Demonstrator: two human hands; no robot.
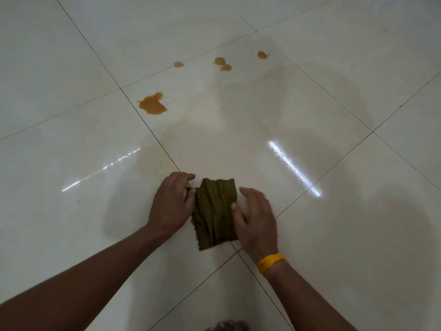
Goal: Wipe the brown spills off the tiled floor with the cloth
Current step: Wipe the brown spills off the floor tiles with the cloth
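An olive-green cloth (pixel 214 211), folded and wrinkled, lies on the white tiled floor (pixel 71 151) in front of me. My left hand (pixel 170 204) rests at its left edge with the fingers curled onto the fabric. My right hand (pixel 256 218) lies against its right edge, thumb on the cloth, fingers spread; a yellow band (pixel 270 261) circles that wrist. Farther away sit brown spills: a large puddle (pixel 152 105), a small spot (pixel 178 64), a double blob (pixel 222 64) and another spot (pixel 263 54).
A faint damp, streaky smear covers the tile (pixel 238 120) between the cloth and the spills. Dark grout lines (pixel 148 126) cross the floor. A foot (pixel 229 326) shows at the bottom edge.
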